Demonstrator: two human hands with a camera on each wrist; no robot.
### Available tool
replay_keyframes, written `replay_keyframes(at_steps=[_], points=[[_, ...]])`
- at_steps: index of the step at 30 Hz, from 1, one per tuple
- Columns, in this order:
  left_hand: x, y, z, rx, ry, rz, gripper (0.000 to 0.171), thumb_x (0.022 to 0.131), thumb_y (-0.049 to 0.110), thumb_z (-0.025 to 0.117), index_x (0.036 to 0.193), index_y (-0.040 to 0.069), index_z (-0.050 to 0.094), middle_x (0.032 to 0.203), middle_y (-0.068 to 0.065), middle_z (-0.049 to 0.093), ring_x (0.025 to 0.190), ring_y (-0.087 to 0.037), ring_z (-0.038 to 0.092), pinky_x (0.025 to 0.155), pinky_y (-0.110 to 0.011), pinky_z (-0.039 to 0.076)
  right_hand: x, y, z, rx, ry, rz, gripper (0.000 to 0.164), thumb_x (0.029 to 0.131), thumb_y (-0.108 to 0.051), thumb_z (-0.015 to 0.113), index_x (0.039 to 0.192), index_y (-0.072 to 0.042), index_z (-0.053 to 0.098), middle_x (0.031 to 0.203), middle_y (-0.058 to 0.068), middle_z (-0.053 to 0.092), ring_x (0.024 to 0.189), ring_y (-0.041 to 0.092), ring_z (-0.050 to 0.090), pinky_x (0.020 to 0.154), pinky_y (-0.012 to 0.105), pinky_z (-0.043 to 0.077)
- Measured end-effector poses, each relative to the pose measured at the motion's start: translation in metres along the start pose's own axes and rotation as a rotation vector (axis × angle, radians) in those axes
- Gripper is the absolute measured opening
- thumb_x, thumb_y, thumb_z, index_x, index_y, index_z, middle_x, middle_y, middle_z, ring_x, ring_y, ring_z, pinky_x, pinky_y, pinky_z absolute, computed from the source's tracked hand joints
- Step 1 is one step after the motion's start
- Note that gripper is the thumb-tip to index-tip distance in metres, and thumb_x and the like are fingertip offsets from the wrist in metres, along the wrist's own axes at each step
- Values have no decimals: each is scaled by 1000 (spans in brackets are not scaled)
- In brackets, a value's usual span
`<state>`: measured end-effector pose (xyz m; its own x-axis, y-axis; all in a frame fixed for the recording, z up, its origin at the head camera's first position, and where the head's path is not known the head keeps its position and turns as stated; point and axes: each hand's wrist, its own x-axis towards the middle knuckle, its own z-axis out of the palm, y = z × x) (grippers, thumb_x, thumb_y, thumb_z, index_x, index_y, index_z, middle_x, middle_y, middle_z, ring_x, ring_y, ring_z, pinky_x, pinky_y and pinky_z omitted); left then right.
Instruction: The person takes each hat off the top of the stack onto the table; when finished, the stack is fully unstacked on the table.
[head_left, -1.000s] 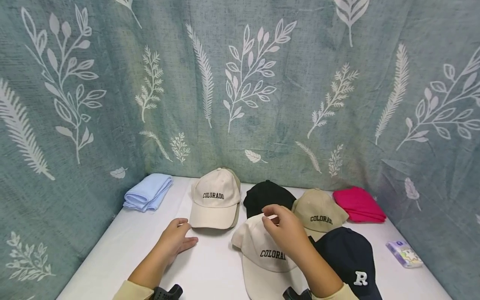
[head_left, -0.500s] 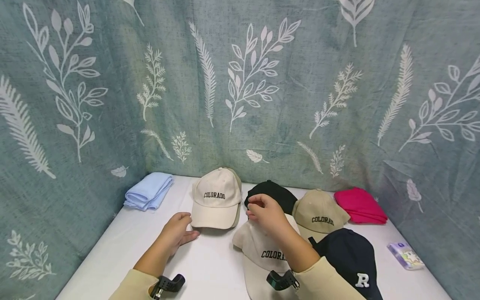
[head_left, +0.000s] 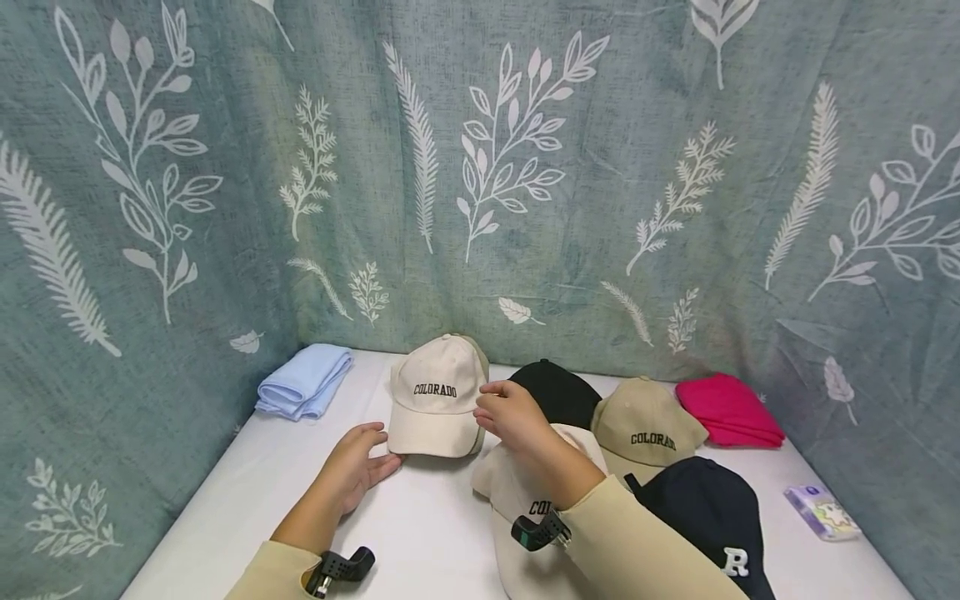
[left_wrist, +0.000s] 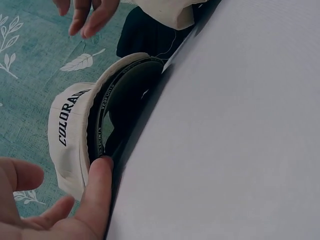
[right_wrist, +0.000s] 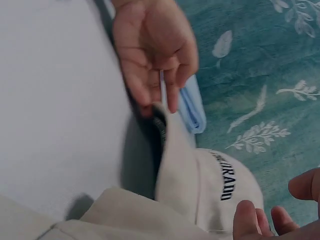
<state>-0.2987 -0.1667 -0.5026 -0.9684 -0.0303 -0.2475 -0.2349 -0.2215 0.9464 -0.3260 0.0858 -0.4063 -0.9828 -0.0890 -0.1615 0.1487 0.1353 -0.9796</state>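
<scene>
A cream baseball cap [head_left: 427,383] lettered COLORADO sits at the back of the white table, over another cap whose tan edge [head_left: 482,354] shows at its right. My left hand [head_left: 354,468] is at the left edge of its brim, thumb and fingers spread. In the left wrist view, the thumb [left_wrist: 99,177] reaches the brim's underside, and the dark inner band shows. My right hand [head_left: 517,417] hovers near the cap's right side, fingers loosely bent and holding nothing. Beneath the right forearm lies another cream COLORADO cap [head_left: 510,487], partly hidden.
A black cap [head_left: 558,392], a khaki COLORADO cap [head_left: 637,412] and a navy cap [head_left: 705,504] with a white R stand at the right. Folded blue cloth [head_left: 303,379] lies back left, red cloth [head_left: 727,408] back right. A small purple-and-white pack [head_left: 821,512] lies near the right edge.
My right hand has moved left, from over the front cream cap to the rear cap's right side. My left hand has come slightly closer to the rear cap's brim.
</scene>
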Motion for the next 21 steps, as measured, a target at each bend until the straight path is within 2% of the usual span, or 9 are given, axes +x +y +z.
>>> replay_keyframes(at_steps=[5, 13, 21], points=[[-1, -3, -1, -18, 3, 7, 57, 108, 17, 41, 160, -2, 25, 155, -33, 31, 114, -36, 63, 96, -37, 61, 10, 8, 14, -67, 23, -10, 38, 102, -9, 56, 136, 7, 54, 117, 17, 62, 115, 39, 67, 99, 44, 59], [-2, -3, 1, -21, 13, 4, 63, 108, 17, 48, 162, -2, 21, 155, -32, 34, 110, -30, 64, 95, -34, 61, 23, 16, 24, -239, 103, -13, 38, 99, -15, 59, 134, -2, 58, 121, 15, 61, 107, 30, 63, 86, 42, 55], [2, -5, 3, -35, 15, 37, 74, 103, 3, 56, 164, -3, 14, 163, -29, 32, 105, -21, 64, 88, -24, 59, 42, 24, 24, -308, 163, -15, 39, 98, -15, 61, 134, -1, 59, 117, 17, 62, 103, 29, 62, 89, 44, 55]])
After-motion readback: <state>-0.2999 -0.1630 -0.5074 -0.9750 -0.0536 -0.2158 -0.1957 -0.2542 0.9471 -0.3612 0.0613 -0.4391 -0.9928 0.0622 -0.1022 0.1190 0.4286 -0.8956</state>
